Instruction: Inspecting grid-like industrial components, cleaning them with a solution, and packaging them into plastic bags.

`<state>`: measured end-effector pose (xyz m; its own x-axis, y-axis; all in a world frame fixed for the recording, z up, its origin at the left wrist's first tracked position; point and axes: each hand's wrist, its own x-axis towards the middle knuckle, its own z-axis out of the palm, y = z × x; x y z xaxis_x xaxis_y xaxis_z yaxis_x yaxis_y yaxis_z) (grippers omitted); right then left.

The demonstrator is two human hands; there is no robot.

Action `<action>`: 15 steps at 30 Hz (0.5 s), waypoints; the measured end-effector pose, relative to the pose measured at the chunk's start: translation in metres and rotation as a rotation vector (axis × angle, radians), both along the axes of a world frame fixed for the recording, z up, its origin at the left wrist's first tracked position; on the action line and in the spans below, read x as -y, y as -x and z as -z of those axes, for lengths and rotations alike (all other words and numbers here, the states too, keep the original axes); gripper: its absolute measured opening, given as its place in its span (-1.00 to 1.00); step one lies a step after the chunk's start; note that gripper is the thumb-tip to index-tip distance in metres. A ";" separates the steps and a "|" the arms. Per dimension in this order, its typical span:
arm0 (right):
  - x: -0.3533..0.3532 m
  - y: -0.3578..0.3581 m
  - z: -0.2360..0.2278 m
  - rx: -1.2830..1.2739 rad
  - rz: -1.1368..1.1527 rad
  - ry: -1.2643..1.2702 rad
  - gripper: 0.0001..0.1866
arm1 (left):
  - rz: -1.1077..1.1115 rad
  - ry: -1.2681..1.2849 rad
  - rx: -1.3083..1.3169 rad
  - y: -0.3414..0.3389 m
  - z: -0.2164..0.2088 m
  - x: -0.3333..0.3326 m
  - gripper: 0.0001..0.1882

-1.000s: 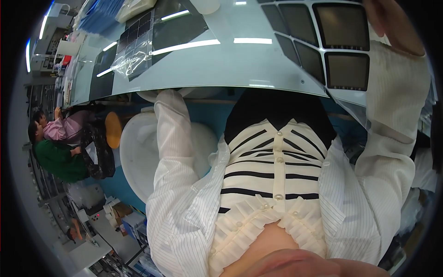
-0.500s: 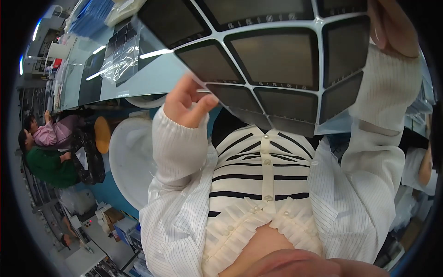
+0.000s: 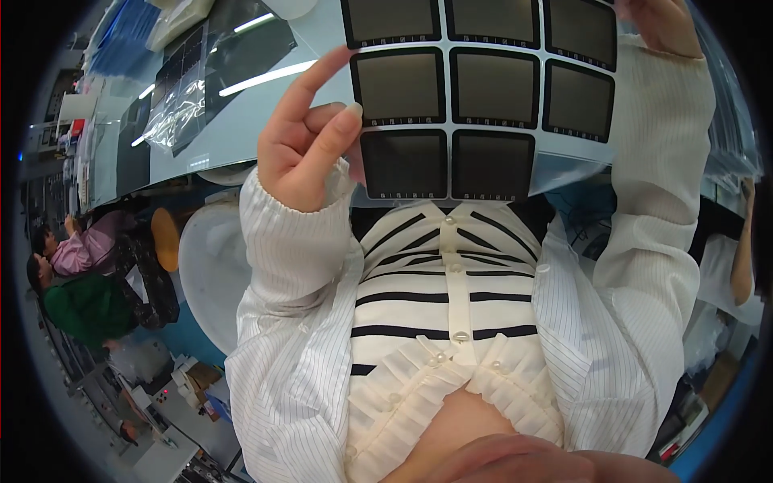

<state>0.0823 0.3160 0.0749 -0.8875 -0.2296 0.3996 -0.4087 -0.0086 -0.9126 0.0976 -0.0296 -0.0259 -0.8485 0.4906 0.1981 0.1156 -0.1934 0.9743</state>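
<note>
A sheet of dark rectangular panels [image 3: 494,87] with black borders and pale gaps between them is held up in front of me. In its lowest row two panels show, and clear film [image 3: 568,173] is seen at the lower right corner. At the sheet's left edge is my left hand [image 3: 302,141], its thumb and fingertips closed on that edge and the index finger reaching up along it. My right hand [image 3: 664,26] is at the upper right edge, partly cut off by the frame, so its grip is hard to make out.
Behind the sheet lies a glossy pale tabletop [image 3: 229,129] with dark sheets in clear plastic [image 3: 181,88]. Blue sheets [image 3: 121,40] are stacked at the far left. A white round stool [image 3: 213,266] stands left of me. Two people [image 3: 84,298] sit farther left.
The sheet has levelled from a tilt and moved away from my head, now facing me more squarely. My left hand has shifted left with it, and my right hand has moved farther up.
</note>
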 end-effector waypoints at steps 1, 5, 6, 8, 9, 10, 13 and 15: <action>-0.002 0.000 0.001 -0.011 0.009 -0.063 -0.39 | 0.039 0.006 -0.043 0.004 0.001 -0.001 -0.46; -0.007 0.001 0.002 -0.023 0.055 -0.046 -0.35 | 0.113 -0.046 -0.152 0.014 -0.004 -0.005 -0.44; -0.004 -0.002 0.000 -0.019 0.058 -0.045 -0.35 | 0.116 -0.045 -0.148 0.018 -0.005 -0.003 -0.44; 0.003 -0.010 -0.005 0.066 0.184 -0.018 -0.39 | 0.309 -0.071 -0.085 0.024 -0.006 0.004 -0.42; 0.000 -0.006 0.000 0.070 0.180 -0.014 -0.39 | 0.305 -0.067 -0.080 0.023 -0.006 0.003 -0.42; -0.009 0.002 0.010 0.153 0.166 0.019 -0.43 | 0.248 -0.062 0.000 0.020 -0.005 0.002 -0.45; -0.024 0.010 0.039 0.396 0.120 0.126 -0.50 | 0.272 -0.063 0.222 0.023 -0.003 0.003 -0.49; -0.023 0.015 0.059 0.512 0.040 0.230 -0.49 | 0.309 -0.053 0.379 0.023 0.001 0.006 -0.52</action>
